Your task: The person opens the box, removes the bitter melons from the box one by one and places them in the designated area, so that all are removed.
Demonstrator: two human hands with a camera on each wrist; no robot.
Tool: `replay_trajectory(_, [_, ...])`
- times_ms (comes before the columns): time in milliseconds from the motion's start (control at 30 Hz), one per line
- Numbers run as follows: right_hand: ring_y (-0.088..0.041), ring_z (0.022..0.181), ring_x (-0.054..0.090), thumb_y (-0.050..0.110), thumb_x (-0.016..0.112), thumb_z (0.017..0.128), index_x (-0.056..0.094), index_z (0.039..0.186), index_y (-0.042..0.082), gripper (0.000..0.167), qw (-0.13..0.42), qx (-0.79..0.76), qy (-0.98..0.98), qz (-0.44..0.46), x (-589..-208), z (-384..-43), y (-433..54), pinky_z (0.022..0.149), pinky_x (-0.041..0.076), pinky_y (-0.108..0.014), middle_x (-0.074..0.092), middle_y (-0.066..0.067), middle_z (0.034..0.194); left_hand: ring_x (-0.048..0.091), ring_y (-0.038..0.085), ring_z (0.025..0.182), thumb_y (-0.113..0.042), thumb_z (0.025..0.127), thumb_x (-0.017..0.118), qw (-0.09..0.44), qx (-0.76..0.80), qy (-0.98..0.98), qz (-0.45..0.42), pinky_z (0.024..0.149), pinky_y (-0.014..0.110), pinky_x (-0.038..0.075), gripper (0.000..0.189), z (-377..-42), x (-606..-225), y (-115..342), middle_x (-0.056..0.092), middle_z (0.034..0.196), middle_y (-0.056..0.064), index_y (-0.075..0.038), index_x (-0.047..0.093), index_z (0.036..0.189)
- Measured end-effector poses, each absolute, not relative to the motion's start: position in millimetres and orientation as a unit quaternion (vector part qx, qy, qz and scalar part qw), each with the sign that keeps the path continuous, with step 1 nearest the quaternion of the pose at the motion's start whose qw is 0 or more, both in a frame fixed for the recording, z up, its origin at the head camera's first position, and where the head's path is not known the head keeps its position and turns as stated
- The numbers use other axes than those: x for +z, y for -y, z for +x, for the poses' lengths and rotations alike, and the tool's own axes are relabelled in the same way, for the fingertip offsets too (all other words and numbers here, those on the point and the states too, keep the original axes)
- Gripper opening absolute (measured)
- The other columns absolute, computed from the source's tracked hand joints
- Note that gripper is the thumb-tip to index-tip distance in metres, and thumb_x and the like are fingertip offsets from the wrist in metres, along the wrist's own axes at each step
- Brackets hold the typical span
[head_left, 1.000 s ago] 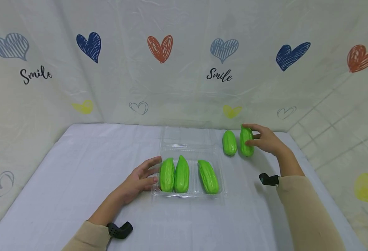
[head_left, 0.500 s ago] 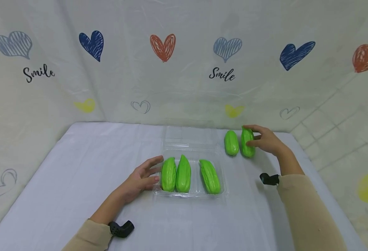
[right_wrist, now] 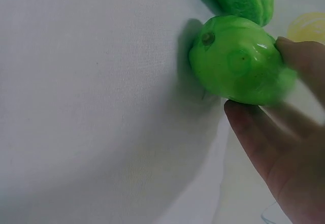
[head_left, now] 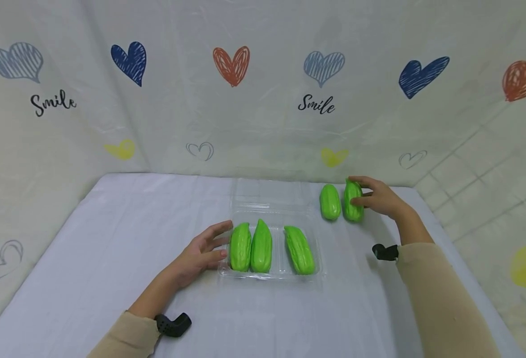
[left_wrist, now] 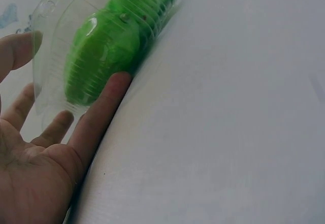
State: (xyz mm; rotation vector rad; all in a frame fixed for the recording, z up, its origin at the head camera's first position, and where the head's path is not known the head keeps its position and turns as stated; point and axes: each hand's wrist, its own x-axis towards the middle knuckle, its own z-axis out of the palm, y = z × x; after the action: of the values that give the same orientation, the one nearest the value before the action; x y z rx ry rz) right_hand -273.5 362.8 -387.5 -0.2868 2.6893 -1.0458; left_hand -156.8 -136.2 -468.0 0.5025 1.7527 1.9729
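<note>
In the head view my right hand [head_left: 381,200] pinches a bright green, ridged bitter melon [head_left: 351,206] at the back right of the table. The right wrist view shows thumb and fingers on opposite sides of that bitter melon [right_wrist: 238,61]. Another bitter melon [head_left: 330,203] lies just left of it. Three more lie lengthwise in a clear plastic box [head_left: 277,251]: two side by side at the left, one bitter melon [head_left: 299,250] tilted at the right. My left hand [head_left: 200,254] rests against the box's left side, its fingers [left_wrist: 104,107] extended along the clear wall.
Behind the box its clear lid [head_left: 267,196] stands hinged back. A white cloth [head_left: 110,258] covers the table. A white curtain [head_left: 271,124] printed with hearts hangs behind the table's back edge and along the sides.
</note>
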Motion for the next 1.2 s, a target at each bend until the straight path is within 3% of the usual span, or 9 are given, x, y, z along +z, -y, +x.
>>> replay_trajectory(500, [-0.051, 0.137, 0.038, 0.02, 0.063, 0.099, 0.033, 0.154, 0.003, 0.065, 0.131, -0.357, -0.92, -0.091, -390.1, -278.5, -357.7, 0.098, 0.048, -0.056, 0.03, -0.028, 0.157, 0.027, 0.035, 0.149, -0.011, 0.097, 0.061, 0.23, 0.715, -0.636, 0.176, 0.099, 0.046, 0.05, 0.071, -156.8, -467.6, 134.9, 0.02, 0.165, 0.008, -0.016, 0.025, 0.158])
replay_trajectory(1000, [-0.05, 0.131, 0.047, 0.032, 0.059, 0.101, 0.032, 0.156, 0.007, 0.066, 0.136, -0.344, -0.926, -0.081, -391.3, -273.6, -355.5, 0.099, 0.048, -0.055, 0.028, -0.028, 0.158, 0.026, 0.036, 0.149, -0.011, 0.097, 0.06, 0.23, 0.718, -0.632, 0.181, 0.098, 0.044, 0.05, 0.071, -156.8, -467.4, 136.0, 0.019, 0.165, 0.01, -0.015, 0.024, 0.158])
replay_trajectory(1200, [-0.051, 0.138, 0.038, 0.037, 0.06, 0.099, 0.034, 0.155, 0.011, 0.067, 0.123, -0.317, -0.938, -0.073, -387.9, -269.8, -353.3, 0.102, 0.043, -0.061, 0.024, -0.022, 0.162, 0.026, 0.035, 0.149, -0.011, 0.098, 0.06, 0.228, 0.719, -0.631, 0.183, 0.098, 0.044, 0.051, 0.07, -157.8, -469.4, 137.2, 0.019, 0.165, 0.009, -0.015, 0.025, 0.158])
